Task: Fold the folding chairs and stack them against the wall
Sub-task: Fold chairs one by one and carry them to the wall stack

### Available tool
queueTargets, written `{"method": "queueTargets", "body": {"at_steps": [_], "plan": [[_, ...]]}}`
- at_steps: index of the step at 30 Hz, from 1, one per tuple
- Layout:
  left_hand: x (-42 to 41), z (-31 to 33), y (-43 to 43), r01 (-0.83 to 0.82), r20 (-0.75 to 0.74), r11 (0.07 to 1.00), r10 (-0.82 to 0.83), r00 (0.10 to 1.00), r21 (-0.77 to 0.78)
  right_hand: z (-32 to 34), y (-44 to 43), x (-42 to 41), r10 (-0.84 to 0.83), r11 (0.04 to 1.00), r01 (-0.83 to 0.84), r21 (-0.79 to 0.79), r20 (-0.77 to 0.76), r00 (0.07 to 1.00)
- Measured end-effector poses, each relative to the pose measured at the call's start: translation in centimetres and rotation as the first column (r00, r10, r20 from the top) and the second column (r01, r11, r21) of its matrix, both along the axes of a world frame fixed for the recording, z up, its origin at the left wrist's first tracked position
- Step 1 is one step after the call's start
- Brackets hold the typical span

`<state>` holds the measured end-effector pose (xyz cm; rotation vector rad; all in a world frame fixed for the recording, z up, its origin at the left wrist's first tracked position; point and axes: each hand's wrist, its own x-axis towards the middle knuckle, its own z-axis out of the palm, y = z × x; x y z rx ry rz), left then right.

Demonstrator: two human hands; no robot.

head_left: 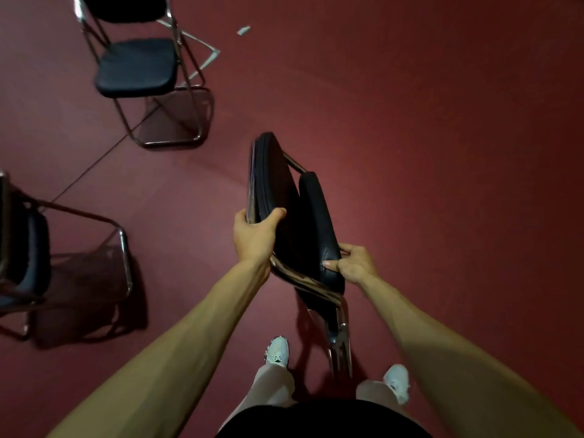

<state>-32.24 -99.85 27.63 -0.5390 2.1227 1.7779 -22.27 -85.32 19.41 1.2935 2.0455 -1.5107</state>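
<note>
Dark red matte flooring (pixel 442 121) spreads under us. Just ahead of our feet we hold the folded chair (pixel 284 197), its two black padded cushions closed nearly flat within a shiny chrome tube frame. Our left hand (pixel 252 238) curls round the wider pad's edge, and our right hand (pixel 355 263) pinches the narrower pad's smooth vinyl. One unfolded chair (pixel 136 67) stands ahead to the left, and another chair (pixel 31 248) is at the left edge.

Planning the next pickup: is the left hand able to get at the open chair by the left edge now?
Probably not yet: the left hand holds the folded chair, as does the right hand. Only bare floor separates it from the open chair.
</note>
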Motion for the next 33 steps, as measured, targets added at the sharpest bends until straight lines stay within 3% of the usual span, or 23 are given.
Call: {"method": "queueTargets", "body": {"at_steps": [7,11,16,22,26,30,33], "plan": [[2.6,0.5,2.8,-0.280,-0.024,0.956,0.279,0.960,-0.090,-0.4,4.8,-1.3,0.282,0.959,-0.282,0.001,-0.063,0.957],[6.2,1.1,5.2,-0.473,-0.053,0.873,0.470,0.881,-0.123,-0.4,7.1,0.0,0.441,0.898,-0.435,0.070,-0.114,0.890],[11.0,1.1,8.0,-0.650,-0.056,0.755,0.647,0.760,-0.093,-0.3,9.5,2.5,0.516,0.856,-0.504,0.111,-0.189,0.835],[17.7,0.4,9.4,-0.767,0.024,0.638,0.770,0.638,-0.064,0.2,12.2,4.5,0.623,0.782,-0.611,0.122,-0.175,0.762],[21.3,0.0,10.0,-0.787,0.048,0.599,0.799,0.599,-0.148,0.6,12.4,5.3,0.685,0.728,-0.666,0.164,-0.136,0.715],[24.7,-0.1,8.7,-0.779,0.111,0.614,0.789,0.604,-0.127,1.0,11.7,7.3,0.702,0.710,-0.680,0.185,-0.104,0.705],[27.1,0.4,5.6,-0.755,0.186,0.642,0.765,0.617,-0.136,1.6,10.0,9.1,0.684,0.704,-0.667,0.244,0.021,0.730]]}}
